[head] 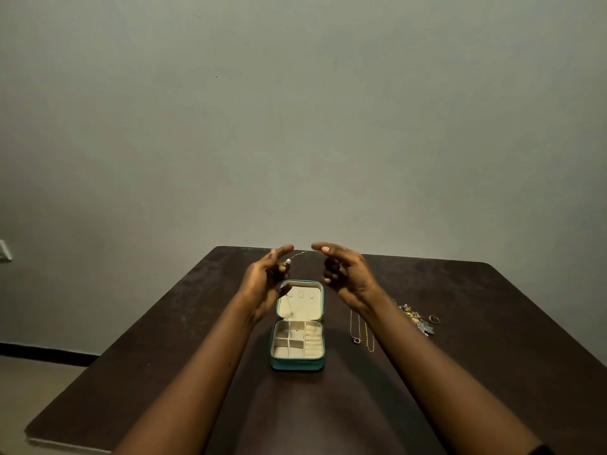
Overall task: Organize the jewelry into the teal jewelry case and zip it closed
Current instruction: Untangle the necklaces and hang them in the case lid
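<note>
The teal jewelry case (297, 364) lies open at the table's middle, its cream lid (300, 302) standing up and its divided cream tray facing me. Both hands hover above the lid. My left hand (266, 284) pinches a thin pearl necklace (288, 261) at its pearl. The chain runs up and right to the fingertips of my right hand (345, 274), which appears to pinch its other end. A strand of chain hangs in front of the lid's left side. Two fine chain necklaces (361, 330) lie right of the case, partly under my right forearm.
A heap of silver and gold jewelry (412, 316) and a gold ring (434, 319) lie further right on the dark table (164, 356). A plain grey wall stands directly behind the table's far edge. The floor shows at the lower left.
</note>
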Motion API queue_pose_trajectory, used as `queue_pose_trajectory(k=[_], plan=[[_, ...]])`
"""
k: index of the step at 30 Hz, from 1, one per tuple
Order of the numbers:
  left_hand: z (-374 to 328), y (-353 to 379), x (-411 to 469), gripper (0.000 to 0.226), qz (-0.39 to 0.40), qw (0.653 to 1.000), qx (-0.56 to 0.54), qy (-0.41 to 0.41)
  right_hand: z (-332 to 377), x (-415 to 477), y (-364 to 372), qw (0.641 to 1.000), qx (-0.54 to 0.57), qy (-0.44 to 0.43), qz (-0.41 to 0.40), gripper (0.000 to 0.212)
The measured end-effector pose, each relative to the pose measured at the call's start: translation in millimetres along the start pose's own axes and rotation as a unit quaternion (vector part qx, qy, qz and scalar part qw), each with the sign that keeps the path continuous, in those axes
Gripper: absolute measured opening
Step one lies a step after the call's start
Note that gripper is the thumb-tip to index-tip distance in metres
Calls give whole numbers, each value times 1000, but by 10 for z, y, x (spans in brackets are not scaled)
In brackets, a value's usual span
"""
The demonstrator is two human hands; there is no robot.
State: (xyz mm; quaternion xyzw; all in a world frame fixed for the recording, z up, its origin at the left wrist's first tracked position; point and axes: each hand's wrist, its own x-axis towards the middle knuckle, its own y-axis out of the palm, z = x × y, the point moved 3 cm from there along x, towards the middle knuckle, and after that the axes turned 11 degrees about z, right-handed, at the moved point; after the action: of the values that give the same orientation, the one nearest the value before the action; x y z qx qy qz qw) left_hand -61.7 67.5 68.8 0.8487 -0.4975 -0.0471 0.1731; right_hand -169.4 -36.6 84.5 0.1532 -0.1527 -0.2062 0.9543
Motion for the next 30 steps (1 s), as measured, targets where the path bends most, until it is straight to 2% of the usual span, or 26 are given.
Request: queue_pose_trajectory(k=[7,15,17,18,20,24,25,27,30], plan=[[22,-57,-30,27,-11,992,127,4,188,45,-92,998,56,-22,33,25],[44,-53,-60,22,27,974,225,-14,312,61,-238,998,41,-27,24,31],[47,-58,-45,20,13,976,216,-13,347,52,-272,999,2,-29,16,36],[50,-69,-35,20,0,978,208,-11,361,43,-293,998,-52,-28,1,38],[58,-104,-24,19,-26,983,184,-3,379,22,-339,977,-210,-22,-43,40],[69,-106,-26,13,-66,982,178,21,404,34,-435,874,-457,-33,-160,32],[75,-106,-25,13,-86,981,171,31,413,34,-461,852,-488,-40,-186,29],[103,-141,-10,14,-136,979,143,45,426,40,-538,830,-505,-54,-230,28],[149,-223,11,14,-175,972,143,57,461,35,-655,841,-460,-58,-277,25]])
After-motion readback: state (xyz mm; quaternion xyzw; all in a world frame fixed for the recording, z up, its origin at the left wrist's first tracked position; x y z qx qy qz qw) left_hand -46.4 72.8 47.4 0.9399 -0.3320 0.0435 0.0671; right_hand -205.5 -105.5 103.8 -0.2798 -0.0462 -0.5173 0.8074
